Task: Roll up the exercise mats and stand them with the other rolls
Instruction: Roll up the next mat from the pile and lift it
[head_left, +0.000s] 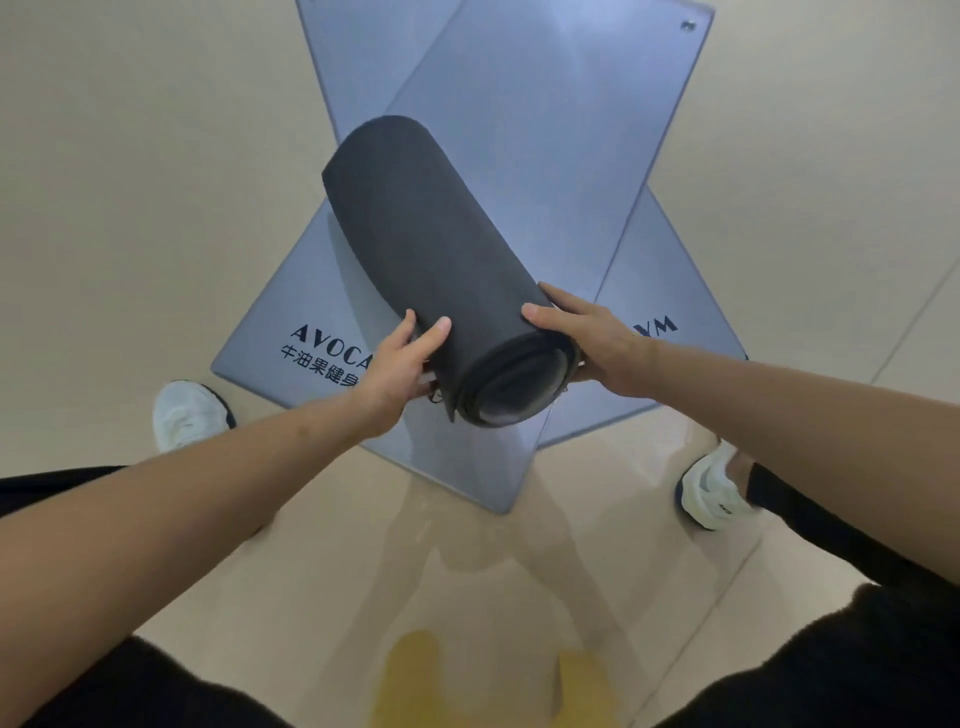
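A dark grey rolled mat (431, 249) is held up on a slant above the floor, its spiral end facing me. My left hand (402, 358) grips the near end from the left, thumb on top. My right hand (587, 338) holds the same end from the right, fingers curled round the rim. Beneath it several blue-grey mats lie flat and crossed on the floor: one with dark lettering (291, 322), another running away from me (545, 130).
The floor is glossy beige tile (130, 208). My white shoes stand at either side of the flat mats, left shoe (189, 413) and right shoe (714, 493). A yellow reflection shows on the tile near me (410, 670).
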